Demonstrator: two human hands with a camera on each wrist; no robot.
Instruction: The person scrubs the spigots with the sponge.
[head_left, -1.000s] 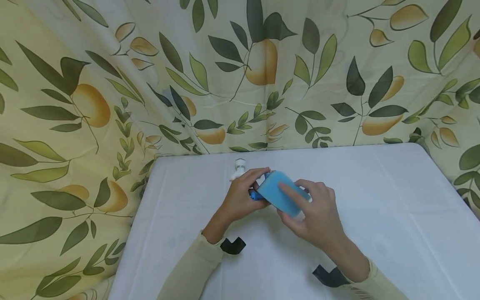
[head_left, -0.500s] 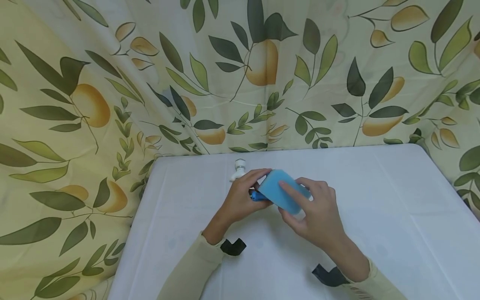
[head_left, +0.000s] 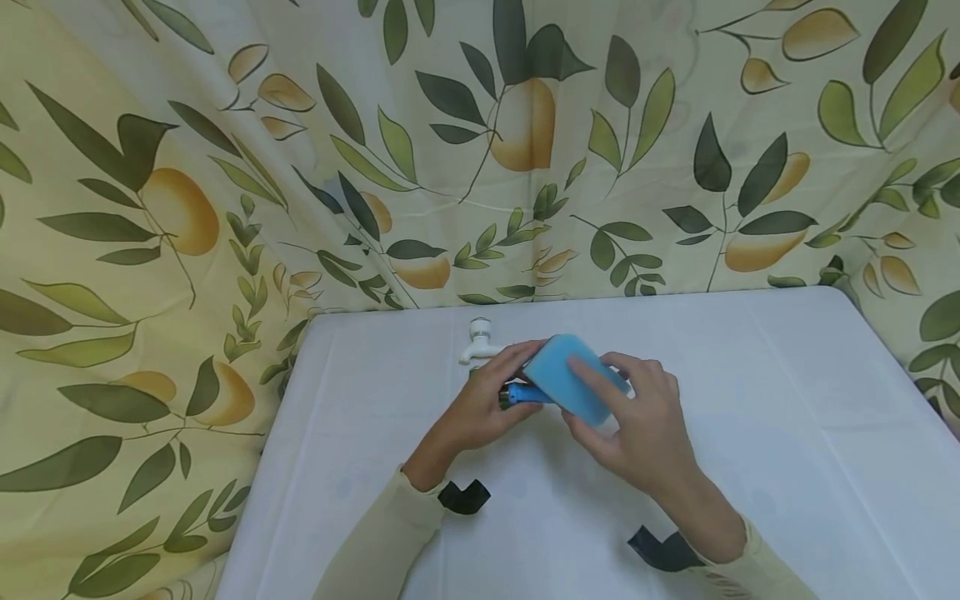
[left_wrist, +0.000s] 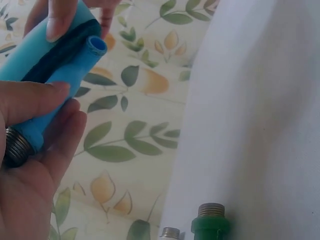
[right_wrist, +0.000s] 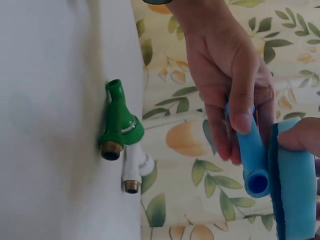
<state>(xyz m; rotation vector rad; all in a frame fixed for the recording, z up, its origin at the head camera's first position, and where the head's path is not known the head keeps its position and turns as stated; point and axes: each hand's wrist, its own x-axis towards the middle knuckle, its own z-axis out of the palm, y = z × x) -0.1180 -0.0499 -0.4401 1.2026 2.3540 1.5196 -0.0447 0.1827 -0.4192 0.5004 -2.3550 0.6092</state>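
My left hand (head_left: 476,408) grips a blue plastic tap (left_wrist: 75,67) by its body, the thumb lying along it. A threaded metal end (left_wrist: 19,146) shows near the palm, and the open spout (right_wrist: 258,184) points away from the hand. In my right hand (head_left: 641,437) is a light blue sponge (head_left: 555,377) with a darker scouring layer (right_wrist: 274,175), the fingers spread over its pale face and the thumb at its lower edge. That dark layer lies right along the tap's side. From the head view the sponge hides much of the tap. Both hands are above the table.
On the white-covered table (head_left: 750,400), a white tap (head_left: 480,333) stands beyond my left hand. Beside it is a green tap (right_wrist: 117,117) with a brass thread, mostly hidden in the head view. A leaf-and-fruit patterned curtain (head_left: 615,208) hangs behind the table's far edge.
The sponge and my right hand have shifted slightly right. More of the blue tap now shows beside the sponge, and more of the white tap shows behind my left hand.
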